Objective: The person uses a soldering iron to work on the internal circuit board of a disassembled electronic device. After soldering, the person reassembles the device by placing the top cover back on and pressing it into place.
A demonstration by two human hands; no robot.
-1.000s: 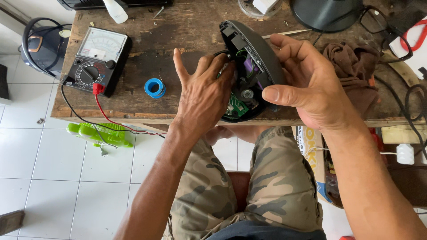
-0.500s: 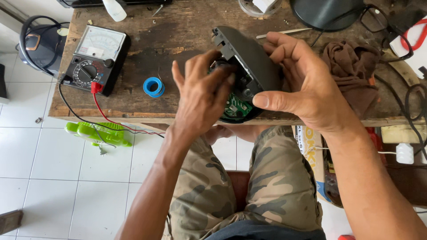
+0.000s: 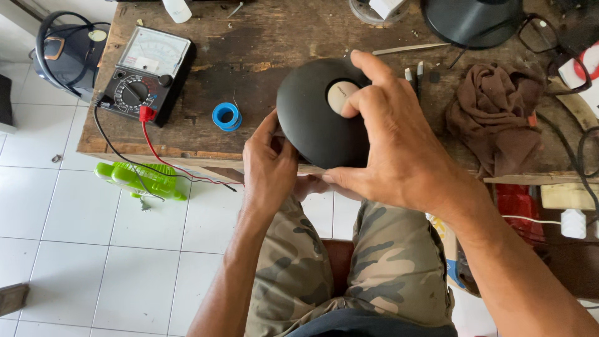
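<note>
Right hand (image 3: 399, 150): wrapped over the far side of the black rounded housing (image 3: 315, 122), thumb along the lower rim, forefinger tip on the beige oval button (image 3: 340, 97); firm hold.
Left hand (image 3: 269, 167): cupped under the housing's near-left edge, fingers curled beneath and mostly hidden; supporting, not pinching.
Housing position: held just above the near edge of the wooden workbench (image 3: 262, 37), smooth outer face up.
Handling judgement: best kept level, both hands opposed across the rim; light pressure only on the button; shell looks smooth, likely slippery.
Nearby left: blue tape roll (image 3: 226, 116), then analog multimeter (image 3: 146, 75) with red lead (image 3: 156, 146).
Nearby right: brown rag (image 3: 499, 118).
Below bench: green plastic item (image 3: 140, 180) on white tiles.
</note>
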